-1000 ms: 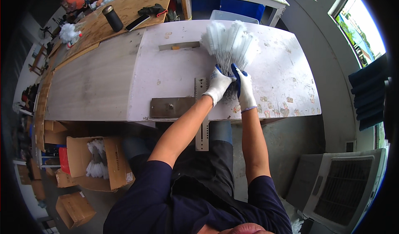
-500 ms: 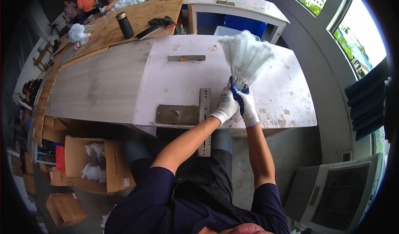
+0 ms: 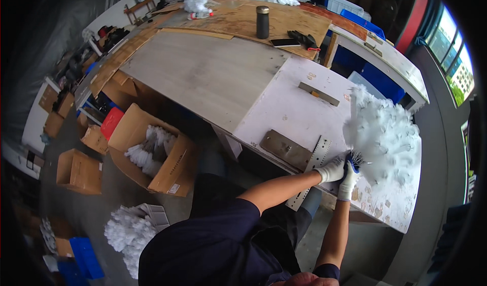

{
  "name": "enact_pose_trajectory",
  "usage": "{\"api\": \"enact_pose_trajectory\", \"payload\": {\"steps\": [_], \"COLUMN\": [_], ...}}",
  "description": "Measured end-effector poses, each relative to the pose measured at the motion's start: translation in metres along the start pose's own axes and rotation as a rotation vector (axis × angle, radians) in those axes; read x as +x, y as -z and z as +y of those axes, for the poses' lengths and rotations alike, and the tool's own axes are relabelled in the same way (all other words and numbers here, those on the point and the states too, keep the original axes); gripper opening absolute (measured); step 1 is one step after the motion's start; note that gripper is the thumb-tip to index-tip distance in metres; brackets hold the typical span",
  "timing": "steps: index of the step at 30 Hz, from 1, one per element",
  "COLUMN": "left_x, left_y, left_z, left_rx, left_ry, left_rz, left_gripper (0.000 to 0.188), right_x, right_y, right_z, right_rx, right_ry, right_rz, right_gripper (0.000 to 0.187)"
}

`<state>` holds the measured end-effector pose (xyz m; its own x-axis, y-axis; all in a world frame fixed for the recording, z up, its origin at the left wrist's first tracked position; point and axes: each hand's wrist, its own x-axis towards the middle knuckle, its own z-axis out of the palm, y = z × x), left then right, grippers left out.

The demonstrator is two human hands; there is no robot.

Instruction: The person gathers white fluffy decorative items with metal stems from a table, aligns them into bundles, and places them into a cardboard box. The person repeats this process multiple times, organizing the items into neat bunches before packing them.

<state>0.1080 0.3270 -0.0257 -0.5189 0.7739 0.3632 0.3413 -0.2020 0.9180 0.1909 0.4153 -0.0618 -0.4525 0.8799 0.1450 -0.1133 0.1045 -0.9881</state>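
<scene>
My left hand [image 3: 332, 171] and my right hand [image 3: 349, 182], both in white gloves with blue palms, are closed together at the near edge of the pale table [image 3: 264, 103]. Between them they grip the gathered grey, wire-like ends of a bundle of fluffy white strands [image 3: 385, 139]. The bundle fans out over the table's right end, its outline blurred. Just left of my hands, a perforated metal strip [image 3: 320, 152] juts over the edge. Beside it lies a flat metal plate [image 3: 285, 149]; a narrow metal bar [image 3: 318, 94] rests farther back.
On the floor at left, an open cardboard box [image 3: 185, 166] holds white bundles, near a smaller box [image 3: 83, 172] and a white fluffy pile [image 3: 129, 232]. A dark tumbler [image 3: 262, 23], a phone [image 3: 285, 43] and black gloves [image 3: 303, 38] sit on the wooden board behind. People work at the far end.
The view has swung left, putting table and hands farther right in the picture. The white bundle has spread from a narrow fan into a wide, fluffy mass, still in both hands.
</scene>
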Motion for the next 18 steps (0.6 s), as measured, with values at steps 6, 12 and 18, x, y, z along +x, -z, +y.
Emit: {"api": "enact_pose_trajectory", "payload": {"steps": [6,12,18], "left_x": [0.004,-0.001,-0.007], "left_y": [-0.007,-0.004,0.003], "left_z": [-0.022,-0.012,-0.019], "left_rx": [-0.021,-0.039,-0.059], "left_ry": [0.011,0.002,0.011], "left_rz": [0.038,0.038,0.092], "left_gripper": [0.049,0.046,0.042], "right_x": [0.020,0.022,0.008], "right_y": [-0.008,0.006,-0.018], "right_z": [0.011,0.028,0.004], "right_rx": [0.025,-0.107,-0.102], "right_ry": [0.164,0.179,0.138], "right_rz": [0.070,0.067,0.054], "right_gripper": [0.046,0.052,0.045]}}
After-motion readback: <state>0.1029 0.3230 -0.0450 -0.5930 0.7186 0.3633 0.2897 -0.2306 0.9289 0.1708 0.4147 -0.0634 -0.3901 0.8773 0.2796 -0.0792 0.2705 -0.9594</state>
